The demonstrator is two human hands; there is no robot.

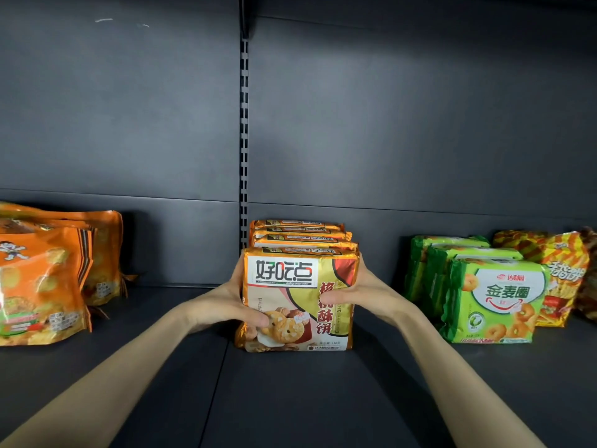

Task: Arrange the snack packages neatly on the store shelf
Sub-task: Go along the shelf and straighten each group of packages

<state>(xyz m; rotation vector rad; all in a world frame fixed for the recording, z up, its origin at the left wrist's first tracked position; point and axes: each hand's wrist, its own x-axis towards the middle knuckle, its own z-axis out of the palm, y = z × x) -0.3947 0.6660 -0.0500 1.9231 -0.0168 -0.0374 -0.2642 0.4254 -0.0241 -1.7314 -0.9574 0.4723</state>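
A row of several orange-and-gold biscuit packs (302,237) stands upright in the middle of the dark shelf (290,392), one behind another. The front pack (290,282) shows a white label and pictured cookies. My left hand (237,305) grips its left side, thumb across the lower front. My right hand (352,294) grips its right side, thumb pressed on the front face. Both hands squeeze the pack from either side, and its base rests on the shelf.
Orange snack bags (42,286) lean in a loose pile at the left. Green ring-biscuit packs (491,299) stand in a row at the right, with yellow-red striped bags (562,273) beyond them. A slotted upright (244,124) splits the grey back panel.
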